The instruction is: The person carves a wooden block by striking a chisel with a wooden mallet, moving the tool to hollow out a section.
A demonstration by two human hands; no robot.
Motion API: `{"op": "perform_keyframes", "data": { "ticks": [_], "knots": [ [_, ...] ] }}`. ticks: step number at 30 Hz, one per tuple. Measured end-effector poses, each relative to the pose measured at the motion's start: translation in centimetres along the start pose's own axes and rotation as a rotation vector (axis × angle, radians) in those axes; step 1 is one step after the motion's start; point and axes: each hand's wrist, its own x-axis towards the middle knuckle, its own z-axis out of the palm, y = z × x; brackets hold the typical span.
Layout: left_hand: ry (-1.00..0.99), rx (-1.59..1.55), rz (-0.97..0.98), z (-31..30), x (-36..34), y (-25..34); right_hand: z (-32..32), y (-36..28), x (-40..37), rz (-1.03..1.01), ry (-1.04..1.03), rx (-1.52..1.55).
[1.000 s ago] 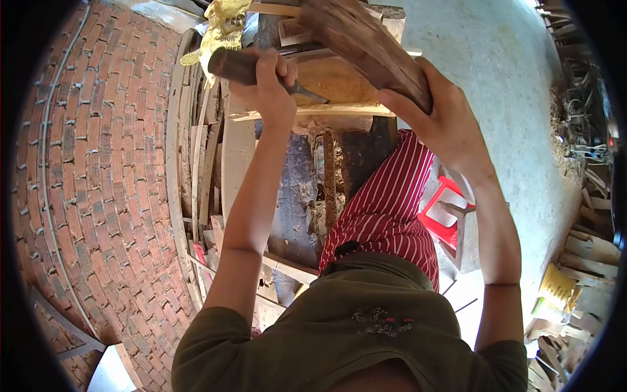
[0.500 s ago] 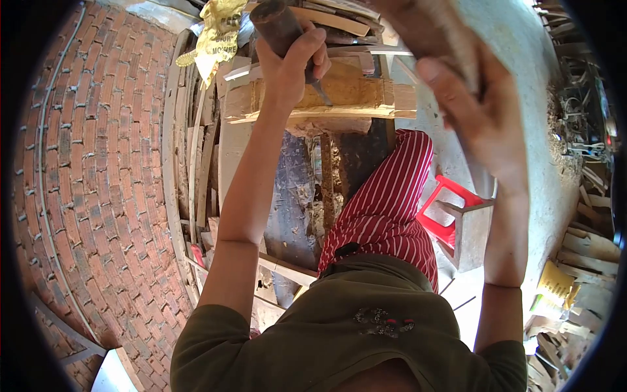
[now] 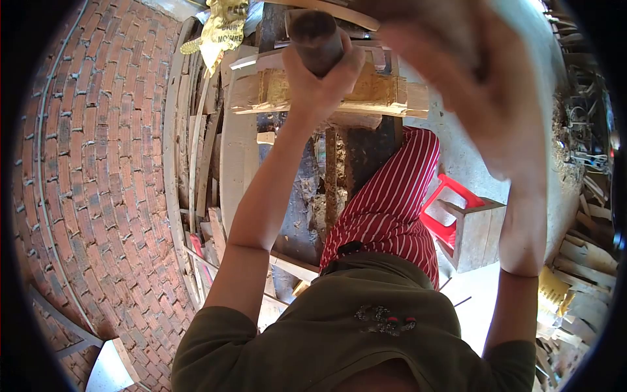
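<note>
My left hand grips the dark round wooden handle of a chisel, held upright over a pale yellowish wood block that lies across a dark workbench. The chisel's blade is hidden behind my hand. My right hand is raised close to the camera and blurred, wrapped around a brown wooden mallet that shows only as a smear at the top edge.
A red brick floor spreads on the left. Planks and offcuts lean beside the bench, with a yellow bag at the top. A red stool stands by my red striped cloth. Wood scraps pile at right.
My left hand has turned the chisel upright over the block and shifted right. My right hand has swung the mallet up and toward the camera, now blurred.
</note>
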Motion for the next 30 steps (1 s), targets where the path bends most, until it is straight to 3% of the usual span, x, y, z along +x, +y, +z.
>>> {"op": "perform_keyframes", "data": {
  "ticks": [1,2,5,6,7,9,10,13,14,15,16,17,20,24,27,30],
  "knots": [
    [0.073,0.075,0.13,0.3,-0.5,-0.3,-0.3,0.5,-0.1,-0.333,-0.121,-0.187],
    [0.103,-0.002,0.118,0.3,-0.8,-1.0,-2.4,0.1,0.2,-0.178,-0.47,-0.378],
    [0.126,0.002,0.035,0.2,-1.5,-1.2,-3.7,-0.5,0.3,-0.223,-0.487,-0.384],
    [-0.002,0.013,0.012,-0.7,-1.3,-1.2,-4.5,-2.2,0.9,0.119,-0.531,0.125],
    [0.006,0.016,0.002,-0.9,-1.5,-1.4,-3.1,-1.3,0.3,0.128,-0.54,0.13],
    [-0.047,0.023,0.009,-0.7,-0.9,-1.2,-0.2,1.0,-1.2,-0.231,-0.058,0.263],
    [-0.053,0.024,0.02,-0.5,-0.6,-1.1,-1.2,1.8,-1.2,-0.197,-0.166,-0.302],
    [0.023,0.039,0.121,0.3,0.0,-1.4,-1.2,3.5,-1.0,-0.222,-0.156,-0.428],
    [0.029,0.04,0.124,0.1,0.3,-1.6,-1.5,3.8,-0.9,-0.235,-0.145,-0.355],
    [0.051,0.037,-0.002,-0.3,0.7,-1.3,-1.6,3.7,-1.1,-0.233,-0.156,-0.35],
    [0.072,0.031,-0.124,-0.8,1.4,-1.1,-1.9,3.2,-1.3,-0.083,-0.143,-0.181],
    [0.076,0.032,-0.129,-1.4,2.1,-1.0,-2.0,3.1,-1.4,0.071,-0.124,-0.015],
    [-0.127,-0.212,-0.055,-2.7,3.4,-0.2,-2.8,4.7,-2.2,0.083,-0.139,0.024],
    [-0.131,-0.105,-0.023,-1.7,2.8,-0.8,-2.9,5.1,-2.6,0.116,-0.089,0.032],
    [-0.141,-0.039,-0.104,-1.5,2.1,-1.6,-3.1,5.7,-2.3,0.127,-0.117,0.053],
    [-0.087,0.029,-0.024,-1.4,2.4,-1.6,-3.1,6.0,-1.7,0.083,-0.073,0.101]
  ]
}}
